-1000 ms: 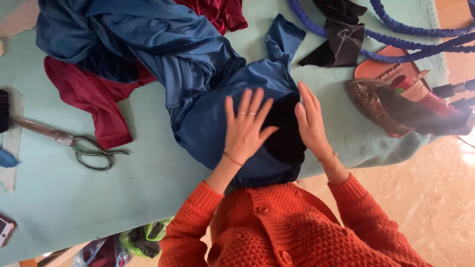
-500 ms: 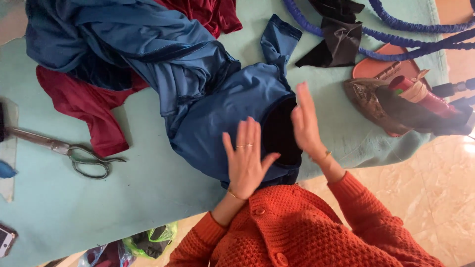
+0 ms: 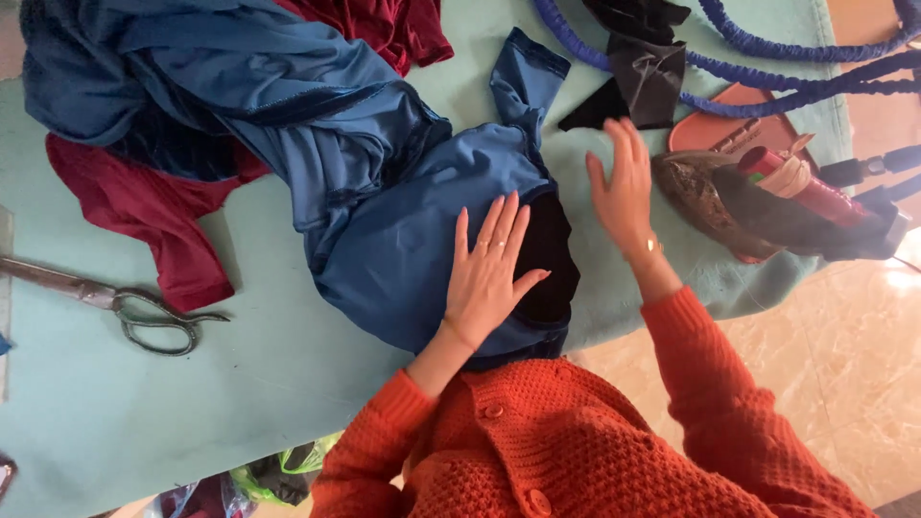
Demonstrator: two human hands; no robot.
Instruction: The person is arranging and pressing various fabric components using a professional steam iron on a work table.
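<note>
Now: left hand [image 3: 489, 273] flat, fingers spread, pressing blue cloth [image 3: 403, 240] on green table [image 3: 240, 403]; right hand [image 3: 624, 187] open, empty, just right of cloth. Cloth running up-left from hands; left hand nearer.

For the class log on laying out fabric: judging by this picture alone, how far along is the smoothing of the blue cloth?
Done: the near part of the blue cloth lies fairly flat on the table. In hand: the left hand presses flat on it beside a black patch; the right hand hovers open toward the iron. Left: the far part is bunched over red cloth; the scissors lie apart.
</note>
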